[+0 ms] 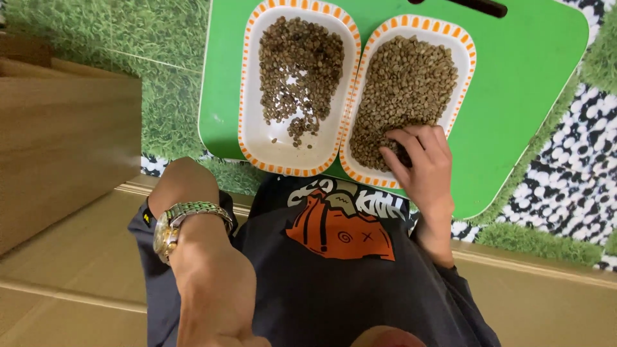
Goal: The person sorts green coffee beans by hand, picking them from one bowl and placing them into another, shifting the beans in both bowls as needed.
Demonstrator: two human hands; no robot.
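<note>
left hand (215,302) seemingly fisted on lap | right hand (421,160) curled, pinching beans (402,90)

Hidden and cut off

The right hand (421,160) covers the beans at the right tray's (464,90) 6 o'clock end, and its fingers (393,157) curl so what they pinch cannot be told. The left hand (215,289) runs off the bottom edge, fingers unseen. A dark object (479,6) at 12 o'clock is clipped by the top edge. The wooden box (64,148) leaves the frame at 9 o'clock.
</note>
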